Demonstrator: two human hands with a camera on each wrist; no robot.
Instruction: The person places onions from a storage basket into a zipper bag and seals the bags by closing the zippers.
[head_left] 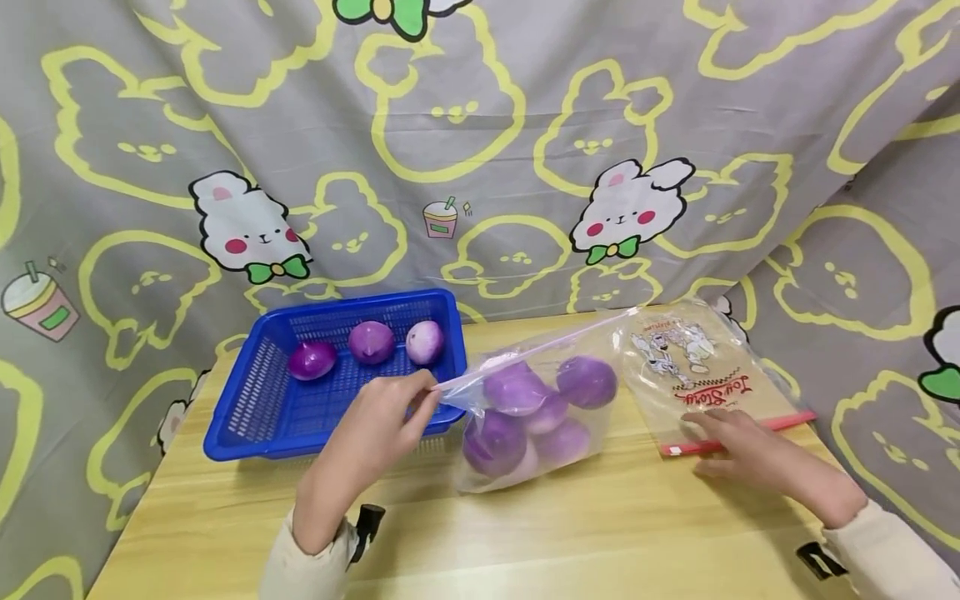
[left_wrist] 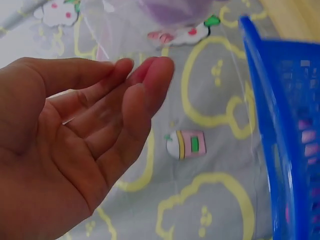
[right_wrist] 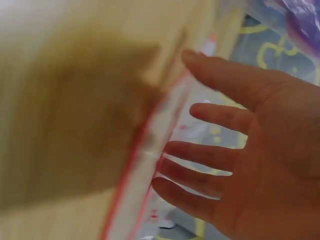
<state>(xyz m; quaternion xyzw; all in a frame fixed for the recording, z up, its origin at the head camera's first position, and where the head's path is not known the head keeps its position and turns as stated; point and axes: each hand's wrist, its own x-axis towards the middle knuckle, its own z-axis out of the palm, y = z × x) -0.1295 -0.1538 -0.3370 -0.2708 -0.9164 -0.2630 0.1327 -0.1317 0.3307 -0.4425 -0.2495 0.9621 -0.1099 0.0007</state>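
Observation:
My left hand pinches the near corner of a clear zip bag at its pink-edged top. Several purple onions fill the bag, which hangs or stands just above the table; which of the two I cannot tell. In the left wrist view the thumb and fingertips of the left hand meet at the bag's edge. Over a flat clear bag with a red zip edge and cartoon print, my right hand hovers or lightly touches. Its fingers are spread and straight in the right wrist view.
A blue plastic basket stands at the left with three purple onions in it. Underneath is a wooden table. A grey patterned curtain hangs behind and along the sides.

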